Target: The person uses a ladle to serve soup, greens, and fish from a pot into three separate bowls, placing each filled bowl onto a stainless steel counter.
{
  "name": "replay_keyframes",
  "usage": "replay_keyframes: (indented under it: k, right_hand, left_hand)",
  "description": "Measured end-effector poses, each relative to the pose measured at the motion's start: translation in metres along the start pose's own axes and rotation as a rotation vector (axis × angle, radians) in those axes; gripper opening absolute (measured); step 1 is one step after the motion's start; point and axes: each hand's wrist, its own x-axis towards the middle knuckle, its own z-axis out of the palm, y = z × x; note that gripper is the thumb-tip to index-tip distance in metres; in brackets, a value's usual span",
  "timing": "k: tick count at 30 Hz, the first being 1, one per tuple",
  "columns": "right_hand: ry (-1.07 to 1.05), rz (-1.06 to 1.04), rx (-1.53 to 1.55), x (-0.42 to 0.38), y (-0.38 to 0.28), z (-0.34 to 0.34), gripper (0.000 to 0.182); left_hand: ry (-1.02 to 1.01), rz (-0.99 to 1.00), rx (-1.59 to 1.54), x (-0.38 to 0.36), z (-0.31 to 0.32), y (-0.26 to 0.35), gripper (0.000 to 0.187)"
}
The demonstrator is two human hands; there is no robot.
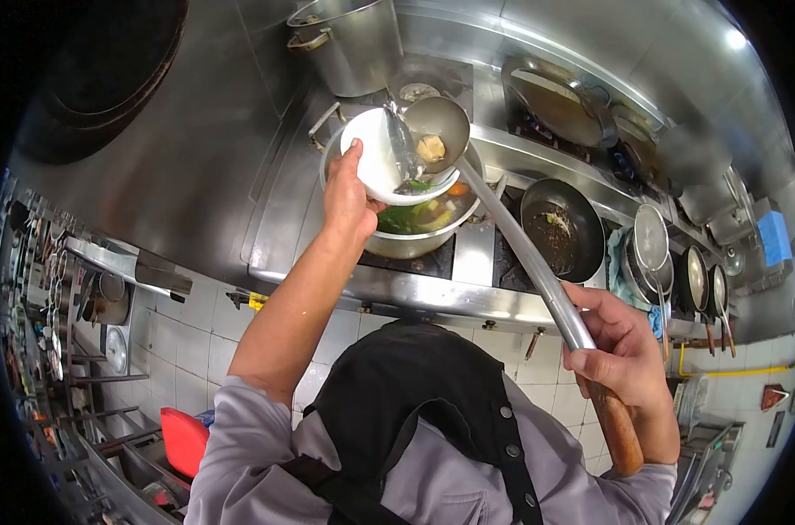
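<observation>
My left hand [349, 199] grips a white bowl [367, 157] by its side, thumb over the rim. The bowl is tilted and holds something silvery, perhaps a piece of fish, with a bit of green. Wrapped around the long handle of a ladle [439, 121] is my right hand [616, 346]. The ladle's metal cup, with a pale yellowish chunk in it, meets the bowl's right side. Below both stands a large pot [412, 248] of soup with green leaves and orange and pale pieces, partly hidden by the bowl.
A tall metal stockpot [358, 57] stands behind the soup pot. To the right on the stove are a dark wok [566, 232] and a large pan [551, 101] at the back. Strainers [650, 238] and small pans hang or rest farther right. The stove's metal front edge runs before me.
</observation>
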Motion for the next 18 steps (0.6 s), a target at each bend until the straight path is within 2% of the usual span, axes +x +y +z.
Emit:
replay_keyframes:
  k: [1, 3, 7, 10, 12, 15, 18]
  right_hand:
    - [-0.001, -0.002, -0.001, -0.001, -0.002, 0.003, 0.068]
    - [0.148, -0.015, -0.022, -0.002, -0.004, 0.011, 0.073]
    - [0.071, -0.076, -0.003, -0.008, -0.005, 0.001, 0.067]
    - [0.225, -0.160, 0.105, -0.010, -0.013, 0.000, 0.070]
    - [0.146, -0.196, 0.182, -0.005, -0.013, -0.017, 0.069]
    - [0.105, -0.177, 0.254, 0.011, 0.001, -0.029, 0.067]
    - [0.085, -0.101, 0.309, 0.035, 0.020, -0.030, 0.060]
  left_hand:
    - [0.000, 0.003, 0.000, 0.000, 0.001, 0.000, 0.047]
    - [0.079, 0.074, -0.007, -0.002, 0.005, -0.001, 0.045]
    - [0.074, 0.081, -0.031, 0.005, 0.000, -0.001, 0.048]
    - [0.118, 0.070, -0.039, 0.009, -0.007, 0.000, 0.050]
    - [0.027, 0.062, -0.105, 0.010, -0.018, 0.003, 0.048]
    - [0.063, 0.120, -0.159, -0.005, -0.021, 0.023, 0.047]
    - [0.097, 0.183, -0.085, -0.014, -0.041, 0.049, 0.049]
